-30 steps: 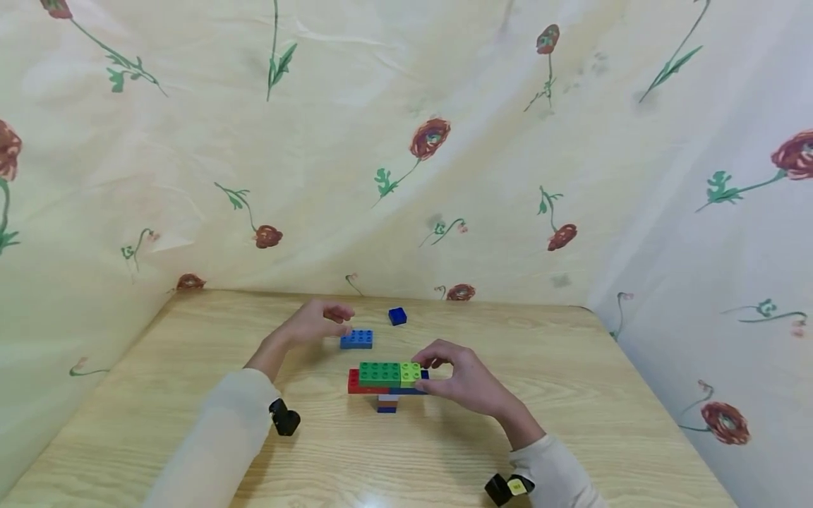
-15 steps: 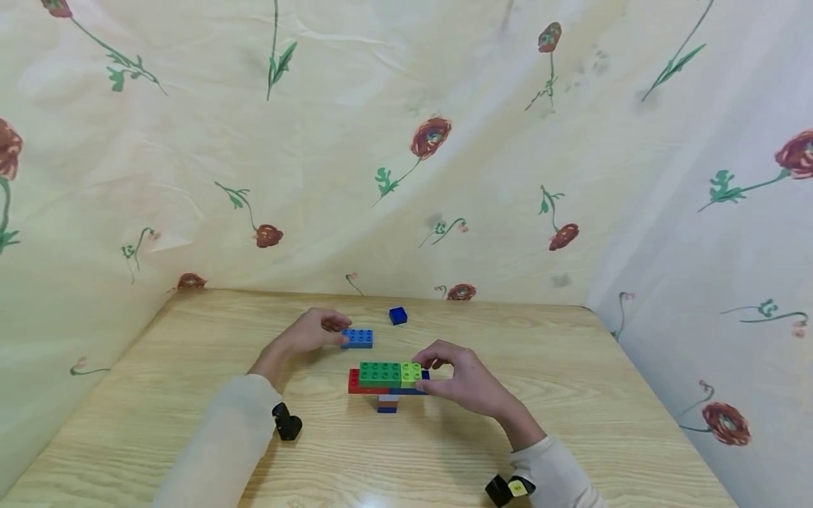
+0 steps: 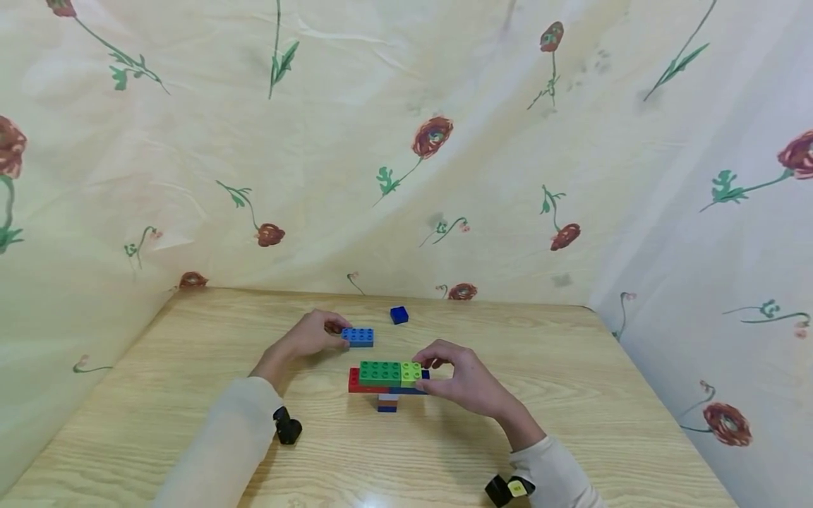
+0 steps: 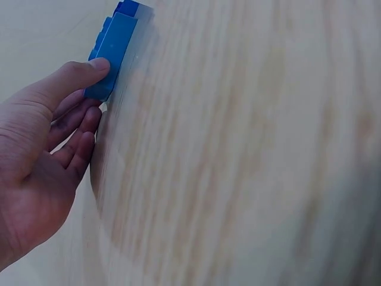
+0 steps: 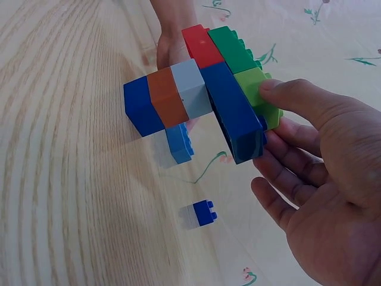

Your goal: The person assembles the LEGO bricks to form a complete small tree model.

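We find the left hand (image 3: 312,333) pinching the light-blue brick (image 3: 360,336) at its nine-o'clock end, eleven o'clock from the brick assembly (image 3: 379,372). We record the right hand (image 3: 466,381) gripping the assembly's lime brick (image 3: 410,372), three-o'clock side. A dark-blue brick (image 3: 399,315) lies at twelve.

Screened-off nook, room type unclear: wood-grain table (image 3: 381,458), flower-printed sheeting (image 3: 356,106) behind and beside.

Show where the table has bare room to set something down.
Bare table: between the right hand and the table's right edge; left of the left hand. Crowded: around the brick tower, light blue brick and dark blue brick.
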The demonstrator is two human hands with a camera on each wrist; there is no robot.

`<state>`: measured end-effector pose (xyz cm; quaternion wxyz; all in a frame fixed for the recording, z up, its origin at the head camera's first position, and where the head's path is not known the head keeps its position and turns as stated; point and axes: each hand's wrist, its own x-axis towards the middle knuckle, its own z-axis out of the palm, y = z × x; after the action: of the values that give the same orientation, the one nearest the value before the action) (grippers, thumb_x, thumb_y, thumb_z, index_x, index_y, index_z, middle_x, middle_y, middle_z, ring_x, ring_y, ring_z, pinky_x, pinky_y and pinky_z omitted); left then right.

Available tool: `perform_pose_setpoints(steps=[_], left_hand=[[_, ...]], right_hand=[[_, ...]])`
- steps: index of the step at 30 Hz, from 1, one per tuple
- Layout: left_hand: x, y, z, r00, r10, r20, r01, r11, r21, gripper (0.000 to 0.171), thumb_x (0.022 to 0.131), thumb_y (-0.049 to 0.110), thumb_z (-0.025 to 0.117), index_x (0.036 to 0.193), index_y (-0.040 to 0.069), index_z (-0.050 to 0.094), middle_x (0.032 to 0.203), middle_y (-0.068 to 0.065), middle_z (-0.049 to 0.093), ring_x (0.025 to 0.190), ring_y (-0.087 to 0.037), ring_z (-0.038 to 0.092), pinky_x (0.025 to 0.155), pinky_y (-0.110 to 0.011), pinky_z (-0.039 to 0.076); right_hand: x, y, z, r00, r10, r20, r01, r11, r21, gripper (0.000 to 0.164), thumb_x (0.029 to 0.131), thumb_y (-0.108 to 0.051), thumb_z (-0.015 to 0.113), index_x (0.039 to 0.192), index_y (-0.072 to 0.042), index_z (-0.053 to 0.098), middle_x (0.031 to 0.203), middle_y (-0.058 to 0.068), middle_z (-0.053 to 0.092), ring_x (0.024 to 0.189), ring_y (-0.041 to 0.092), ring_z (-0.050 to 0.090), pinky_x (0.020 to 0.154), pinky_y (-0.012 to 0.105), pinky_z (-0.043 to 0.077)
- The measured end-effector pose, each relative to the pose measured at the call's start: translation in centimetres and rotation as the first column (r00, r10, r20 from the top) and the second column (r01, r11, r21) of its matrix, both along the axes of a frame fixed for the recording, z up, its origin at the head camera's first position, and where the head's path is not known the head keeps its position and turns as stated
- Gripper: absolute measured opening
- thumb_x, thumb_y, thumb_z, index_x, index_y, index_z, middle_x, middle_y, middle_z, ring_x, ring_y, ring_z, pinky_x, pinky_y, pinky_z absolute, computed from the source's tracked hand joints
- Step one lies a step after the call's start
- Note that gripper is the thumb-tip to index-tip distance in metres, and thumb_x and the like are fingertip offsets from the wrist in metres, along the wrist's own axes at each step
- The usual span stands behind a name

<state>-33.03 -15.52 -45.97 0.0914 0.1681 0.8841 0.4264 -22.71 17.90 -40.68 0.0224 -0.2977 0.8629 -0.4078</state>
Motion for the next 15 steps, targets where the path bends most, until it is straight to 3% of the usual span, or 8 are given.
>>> perform_pose_setpoints(steps=[15], left_hand=[[1.2,-0.6,1.4,0.998,0.053,-0.02,-0.051,0.996,0.073,0.032,0.092,0.022,0.078,0.122,0.01,0.073,0.112,-0.007,0.072,0.103,-0.021,0.064,0.091,-0.037,0.055]], right_hand=[[-0.4,-0.2,0.2,1.0,0.012,-0.02,-0.012,1.0,0.004,0.029,0.09,-0.023,0.082,0.116,-0.018,0.072,0.111,-0.004,0.072,0.1,0.016,0.065,0.092,0.048,0.056]])
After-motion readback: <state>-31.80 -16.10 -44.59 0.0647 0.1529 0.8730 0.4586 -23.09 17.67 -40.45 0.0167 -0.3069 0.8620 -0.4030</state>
